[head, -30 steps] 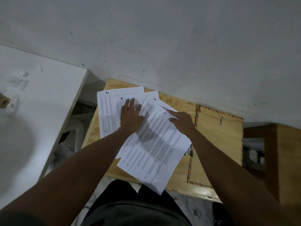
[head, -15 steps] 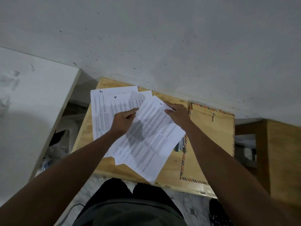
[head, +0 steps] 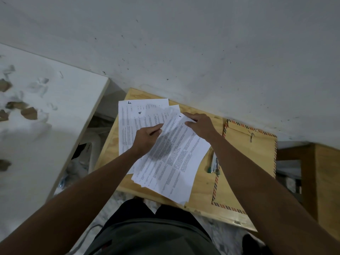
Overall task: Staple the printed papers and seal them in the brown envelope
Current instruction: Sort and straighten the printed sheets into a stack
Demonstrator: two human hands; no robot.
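White board (head: 46, 115) with torn paper scraps, far left of the small light plywood table (head: 200, 183); fanned white printed sheets (head: 176, 159) lie on the table's left half, sheets hand-numbered 5 and 4 at the back, sheet 1 on top, near corner overhanging the table's front edge; left hand (head: 147, 138) on the sheets, fingers curled, pinching the top sheets' left edge; right hand (head: 199, 125) at sheet 1's far corner, thumb and fingers pinching it; silver stapler (head: 214, 165) (partly behind the right forearm) just right of the sheets; brown envelope with striped border (head: 257, 155) flat on the table's right half, metal clasp up.
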